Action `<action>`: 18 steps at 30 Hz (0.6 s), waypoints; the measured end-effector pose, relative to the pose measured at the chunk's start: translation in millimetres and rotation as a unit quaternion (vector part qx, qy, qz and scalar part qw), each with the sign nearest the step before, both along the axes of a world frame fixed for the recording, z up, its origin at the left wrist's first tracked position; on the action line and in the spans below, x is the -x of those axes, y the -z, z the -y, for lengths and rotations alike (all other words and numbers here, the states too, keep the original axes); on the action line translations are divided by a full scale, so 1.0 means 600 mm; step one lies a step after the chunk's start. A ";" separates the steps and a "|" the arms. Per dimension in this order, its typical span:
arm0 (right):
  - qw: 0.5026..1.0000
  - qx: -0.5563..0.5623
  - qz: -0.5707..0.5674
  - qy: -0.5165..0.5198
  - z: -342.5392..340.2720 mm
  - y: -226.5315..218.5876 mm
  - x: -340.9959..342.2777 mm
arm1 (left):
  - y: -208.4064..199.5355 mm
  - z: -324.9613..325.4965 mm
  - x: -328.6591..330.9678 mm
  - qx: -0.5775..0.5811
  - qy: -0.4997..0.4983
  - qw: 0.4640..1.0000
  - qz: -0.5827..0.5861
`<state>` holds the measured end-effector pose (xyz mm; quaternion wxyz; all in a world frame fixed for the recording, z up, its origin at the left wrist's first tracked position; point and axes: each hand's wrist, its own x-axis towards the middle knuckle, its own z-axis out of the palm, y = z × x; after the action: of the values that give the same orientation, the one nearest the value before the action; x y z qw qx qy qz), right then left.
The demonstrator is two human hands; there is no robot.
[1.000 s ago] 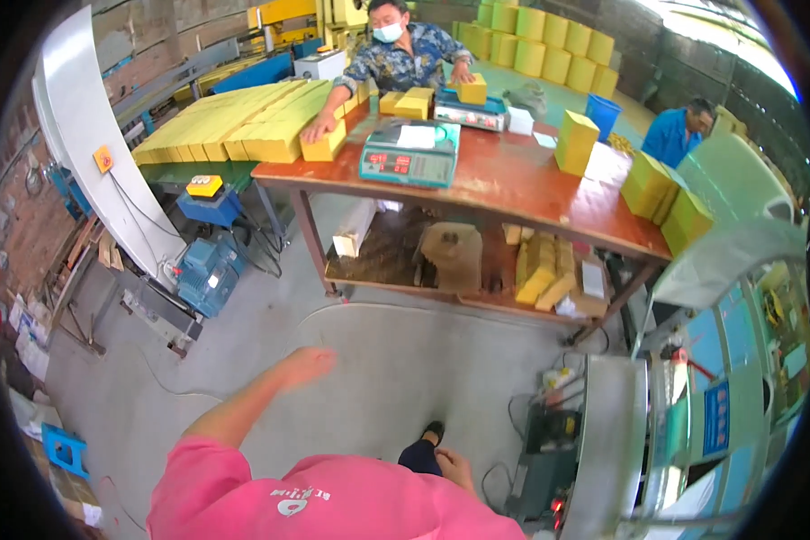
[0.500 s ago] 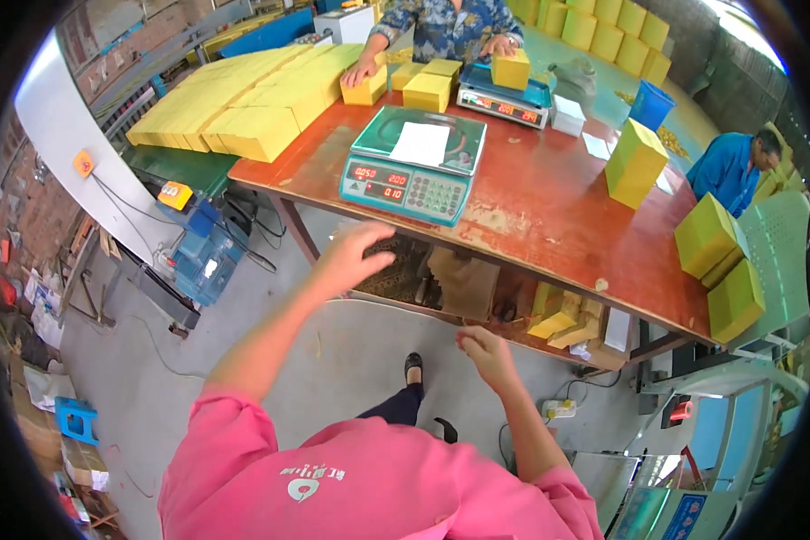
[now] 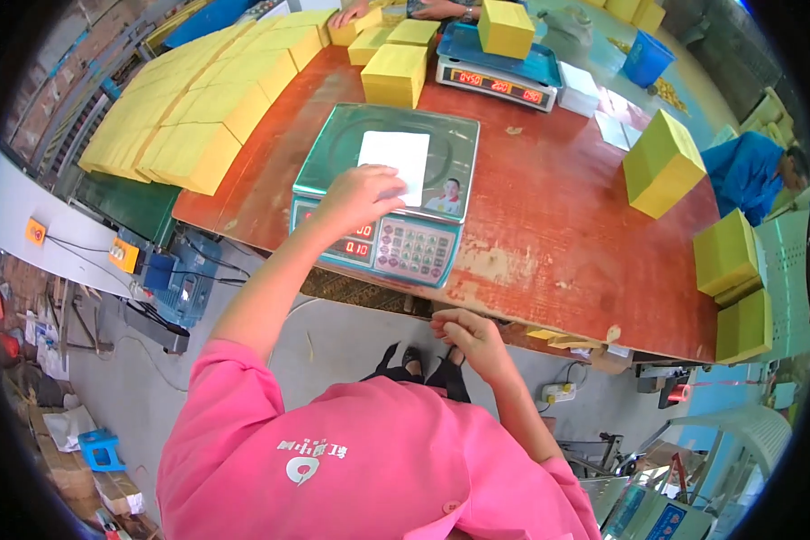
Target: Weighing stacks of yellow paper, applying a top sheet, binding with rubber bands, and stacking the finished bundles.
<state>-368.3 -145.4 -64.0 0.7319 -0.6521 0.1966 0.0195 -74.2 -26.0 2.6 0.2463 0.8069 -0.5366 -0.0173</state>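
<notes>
My left hand point(image 3: 364, 196) reaches over the near edge of a green digital scale point(image 3: 463, 180), its fingers extended on the lower left part of a white sheet point(image 3: 405, 153) that lies on the weighing plate. Whether the fingertips grip the sheet cannot be made out. The wrist covers part of the scale's lit red display; the keypad point(image 3: 414, 247) stays visible. Off the table's near edge, my right hand point(image 3: 477, 344) hangs with its fingers loosely curled together and nothing visible in them.
Long rows of yellow paper stacks point(image 3: 198, 135) fill the left side. Across the red table point(image 3: 549, 216), a co-worker's hand point(image 3: 441, 9) is near a second scale point(image 3: 495, 85) bearing a yellow stack point(image 3: 506, 31). More yellow stacks point(image 3: 661, 166) stand right. A blue bin point(image 3: 646, 61) is beyond.
I have come closer to the table. My left hand has moved forward from in front of the scale onto the white sheet. My right hand has stayed low, near the table's edge.
</notes>
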 end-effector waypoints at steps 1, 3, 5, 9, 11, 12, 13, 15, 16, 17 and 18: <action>1.000 0.004 0.010 -0.025 0.008 -0.009 -0.016 | 0.012 -0.008 -0.013 0.056 0.010 0.998 0.017; 0.999 -0.006 0.020 -0.028 0.012 -0.035 -0.051 | 0.004 -0.017 -0.015 0.073 -0.022 0.993 -0.092; 0.998 -0.023 0.047 -0.021 0.024 -0.045 -0.087 | 0.008 -0.022 -0.020 0.110 -0.087 0.981 -0.134; 0.994 -0.055 0.096 0.026 0.043 -0.080 -0.164 | 0.013 -0.035 0.009 0.186 -0.186 0.940 -0.217; 0.988 -0.104 0.097 0.055 0.049 -0.104 -0.202 | 0.006 -0.030 0.046 0.205 -0.188 0.931 -0.237; 0.988 -0.105 0.096 0.055 0.050 -0.107 -0.222 | 0.007 -0.027 0.059 0.225 -0.187 0.921 -0.257; 0.983 -0.148 0.097 0.047 0.045 -0.110 -0.239 | 0.009 -0.028 0.069 0.225 -0.190 0.920 -0.257; 0.974 -0.195 0.094 0.058 0.042 -0.105 -0.260 | 0.012 -0.022 0.087 0.261 -0.054 0.939 -0.218; 0.975 -0.195 0.093 0.053 0.039 -0.105 -0.266 | 0.013 -0.023 0.085 0.263 -0.059 0.938 -0.217; 0.987 -0.098 0.121 0.044 0.037 -0.105 -0.271 | 0.015 -0.025 0.083 0.255 -0.057 0.936 -0.237; 0.988 0.000 0.149 0.034 0.036 -0.105 -0.273 | 0.016 -0.026 0.081 0.248 -0.056 0.932 -0.258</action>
<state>-204.2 -166.8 -1.0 0.7535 -0.6403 0.1076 -0.1027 -122.7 -10.2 -6.8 0.5688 0.7167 -0.3961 -0.0775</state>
